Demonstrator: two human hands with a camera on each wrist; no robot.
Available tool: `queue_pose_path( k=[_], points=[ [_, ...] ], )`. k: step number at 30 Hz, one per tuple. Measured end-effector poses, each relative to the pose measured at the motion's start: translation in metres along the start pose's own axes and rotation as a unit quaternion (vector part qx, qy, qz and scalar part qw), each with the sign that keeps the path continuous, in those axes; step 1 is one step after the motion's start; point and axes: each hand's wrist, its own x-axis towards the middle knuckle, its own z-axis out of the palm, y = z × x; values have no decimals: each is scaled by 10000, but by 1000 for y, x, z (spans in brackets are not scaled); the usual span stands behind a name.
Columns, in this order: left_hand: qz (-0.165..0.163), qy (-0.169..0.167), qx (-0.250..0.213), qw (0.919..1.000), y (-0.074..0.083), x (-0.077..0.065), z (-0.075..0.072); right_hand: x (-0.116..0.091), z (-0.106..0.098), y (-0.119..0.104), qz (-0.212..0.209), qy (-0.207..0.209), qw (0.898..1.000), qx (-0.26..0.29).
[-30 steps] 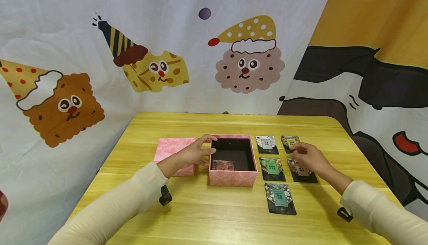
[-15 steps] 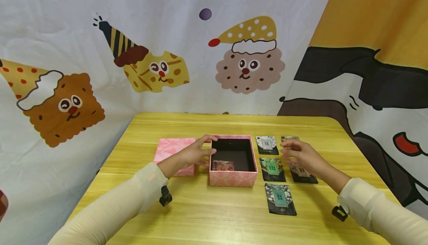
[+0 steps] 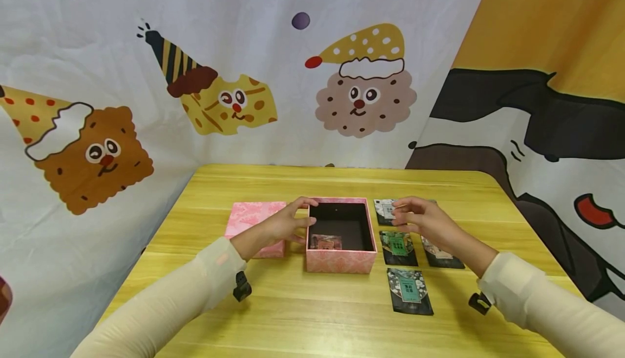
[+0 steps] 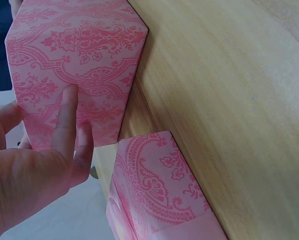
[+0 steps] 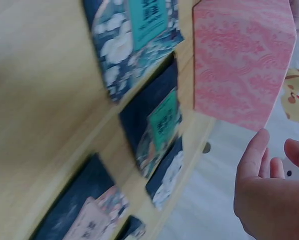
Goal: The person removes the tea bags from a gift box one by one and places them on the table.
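Note:
My left hand (image 3: 283, 222) grips the left wall of an open pink patterned box (image 3: 340, 261), with fingertips over the rim and other fingers on the outer side (image 4: 89, 65). A reddish sachet (image 3: 325, 242) lies inside the box. My right hand (image 3: 432, 222), fingers loosely bent and holding nothing, hovers over the rear sachets. It partly covers the white sachet (image 3: 383, 212) and hides most of the gold one. Nearer lie a green sachet (image 3: 398, 248), a brown sachet (image 3: 441, 256) and a teal-labelled sachet (image 3: 409, 291).
Left of the box lies its pink lid (image 3: 254, 214), partly behind my left hand. Everything stands on a wood-grain table (image 3: 312, 314). Behind its far edge hangs a white curtain (image 3: 273, 11) printed with cartoon snacks.
My right hand has moved left from the gold and brown sachets to above the white one. The left hand stays on the box, and the sachets lie where they were.

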Motion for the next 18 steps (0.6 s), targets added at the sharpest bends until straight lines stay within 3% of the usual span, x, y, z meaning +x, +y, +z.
queue_pose_path(
  k=[18],
  points=[
    [13,44,38,10000,0,0,0,19,40,-23,133,-312,9994,-5]
  ],
)
